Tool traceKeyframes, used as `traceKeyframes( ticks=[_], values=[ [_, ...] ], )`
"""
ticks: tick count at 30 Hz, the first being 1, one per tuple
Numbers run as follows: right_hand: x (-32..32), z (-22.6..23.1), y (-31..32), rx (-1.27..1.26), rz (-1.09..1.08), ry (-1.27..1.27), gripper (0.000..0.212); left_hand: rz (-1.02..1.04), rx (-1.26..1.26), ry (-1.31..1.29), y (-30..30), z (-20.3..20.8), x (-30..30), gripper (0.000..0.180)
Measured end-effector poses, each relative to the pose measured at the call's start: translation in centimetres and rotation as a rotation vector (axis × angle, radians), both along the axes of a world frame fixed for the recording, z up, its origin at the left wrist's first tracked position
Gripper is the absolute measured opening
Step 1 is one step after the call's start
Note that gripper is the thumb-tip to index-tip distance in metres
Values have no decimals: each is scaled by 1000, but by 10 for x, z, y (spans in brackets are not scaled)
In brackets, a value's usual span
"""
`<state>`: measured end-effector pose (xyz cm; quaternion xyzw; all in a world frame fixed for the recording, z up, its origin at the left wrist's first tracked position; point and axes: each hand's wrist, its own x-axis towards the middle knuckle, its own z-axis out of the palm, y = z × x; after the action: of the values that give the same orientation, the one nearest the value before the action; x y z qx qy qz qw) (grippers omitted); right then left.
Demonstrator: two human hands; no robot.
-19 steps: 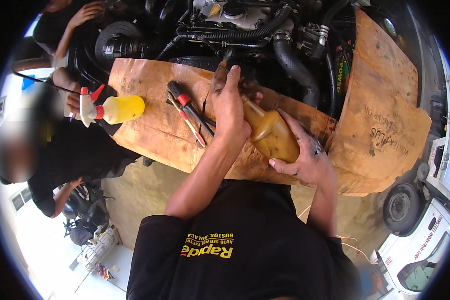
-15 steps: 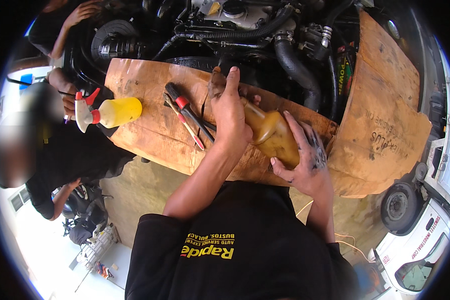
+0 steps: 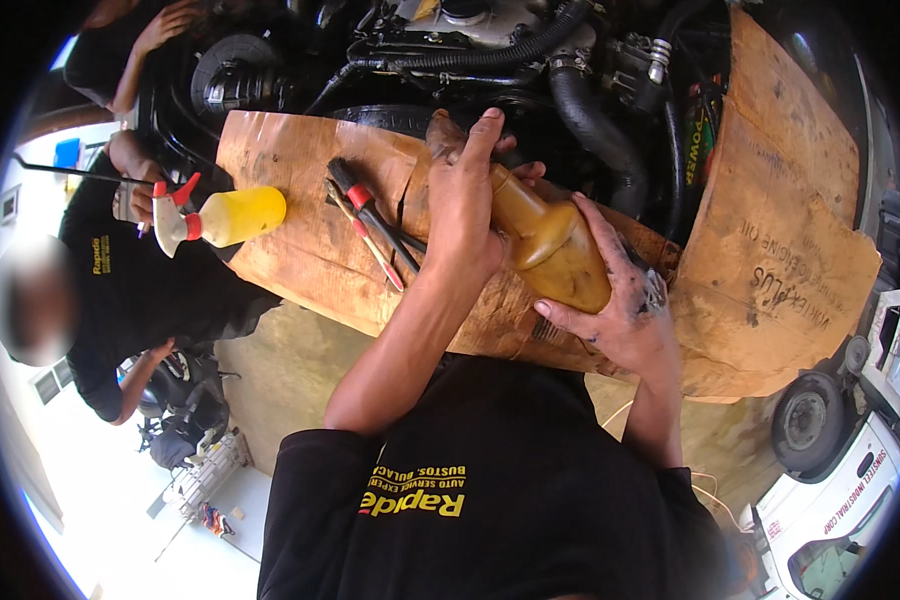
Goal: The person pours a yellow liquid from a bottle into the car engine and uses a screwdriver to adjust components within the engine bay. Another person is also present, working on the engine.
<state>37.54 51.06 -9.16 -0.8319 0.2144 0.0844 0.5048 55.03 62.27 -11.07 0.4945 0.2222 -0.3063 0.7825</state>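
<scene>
An amber, translucent plastic bottle (image 3: 555,255) is tilted in front of me above the cardboard, its narrower end toward the engine. My left hand (image 3: 465,190) is closed around the narrow end, thumb stretched along it; that hand hides part of the neck. Against the wide lower end of the bottle presses my right hand (image 3: 625,300), fingers along one side and thumb beneath. Dark grease smears its back. To the left of my left hand, a black-bristled brush (image 3: 355,185) with a red collar lies beside a thin wooden-handled brush (image 3: 375,250).
A cardboard sheet (image 3: 300,260) covers the front edge of an engine bay (image 3: 450,60); another cardboard piece (image 3: 770,250) covers the right side. A spray bottle (image 3: 240,217) with yellow liquid lies at left, near a co-worker's hand (image 3: 142,200). A white vehicle (image 3: 840,510) stands at right.
The amber bottle and both my hands have shifted slightly, with the bottle turned a little. The view has moved slightly. At left the co-worker's head and thin black rod have moved.
</scene>
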Motion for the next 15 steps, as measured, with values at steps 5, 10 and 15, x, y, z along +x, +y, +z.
traceKeyframes(
  ticks=[5,10,15],
  values=[
    [2,-1,-1,-131,68,-26,116,110,37,23,0,-17,2,32],
    [4,-1,4,-190,55,-37,112,77,41,8,-1,-18,3,34],
    [26,4,21,-262,44,-87,104,39,19,-2,2,-19,0,56]
  ],
)
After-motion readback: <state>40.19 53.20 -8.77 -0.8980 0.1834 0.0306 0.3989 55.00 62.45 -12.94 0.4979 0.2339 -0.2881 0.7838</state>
